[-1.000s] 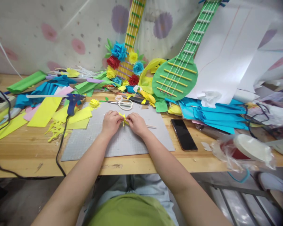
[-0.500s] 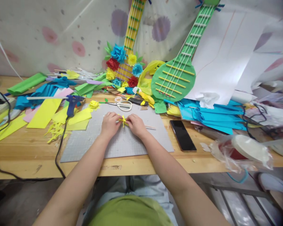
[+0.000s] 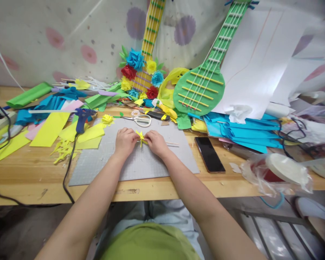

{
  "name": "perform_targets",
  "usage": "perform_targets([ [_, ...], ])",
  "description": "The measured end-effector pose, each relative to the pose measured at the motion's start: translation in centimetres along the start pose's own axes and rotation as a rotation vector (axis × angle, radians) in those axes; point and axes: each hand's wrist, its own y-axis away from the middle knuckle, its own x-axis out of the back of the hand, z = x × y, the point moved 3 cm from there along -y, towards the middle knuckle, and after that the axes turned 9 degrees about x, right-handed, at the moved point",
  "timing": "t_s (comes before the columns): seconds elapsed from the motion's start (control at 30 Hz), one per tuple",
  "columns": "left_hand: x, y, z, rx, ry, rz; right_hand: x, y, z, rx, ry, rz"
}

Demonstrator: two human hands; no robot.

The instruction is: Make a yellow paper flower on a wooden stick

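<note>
Over the grey cutting mat [image 3: 146, 168], both my hands close on a small piece of yellow paper [image 3: 141, 136] whose narrow strips stick out like a star. My left hand [image 3: 126, 142] pinches its left side. My right hand [image 3: 155, 142] pinches the right side, its fingertips close to the left ones. A thin stick [image 3: 173, 144] shows just right of my right hand; whether that hand holds it I cannot tell. Scissors with white handles [image 3: 143, 121] lie behind my hands, beside a box cutter [image 3: 158, 115]. A yellow paper flower [image 3: 107, 120] rests at the mat's back left.
A blue glue gun [image 3: 81, 119] with a black cord lies left among yellow paper sheets [image 3: 51, 130] and fringed scraps [image 3: 63, 151]. A phone [image 3: 209, 154] lies right of the mat. Behind stand a green paper lute [image 3: 200, 90] and a yellow one with flowers [image 3: 151, 39]. Blue paper [image 3: 249, 131] is stacked at right.
The yellow strips between my fingertips have shifted and now spread more upward. My hands stay at nearly the same spot; the whole view has moved slightly.
</note>
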Motion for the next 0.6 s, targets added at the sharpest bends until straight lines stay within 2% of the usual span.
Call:
perform_targets([
  [0.33,-0.1,0.0,0.4,-0.053,0.014,0.01,0.1,0.0,0.0,0.003,-0.024,0.013],
  [0.6,0.5,0.4,1.3,0.06,0.109,0.03,0.2,-0.1,0.1,-0.06,0.003,0.06],
])
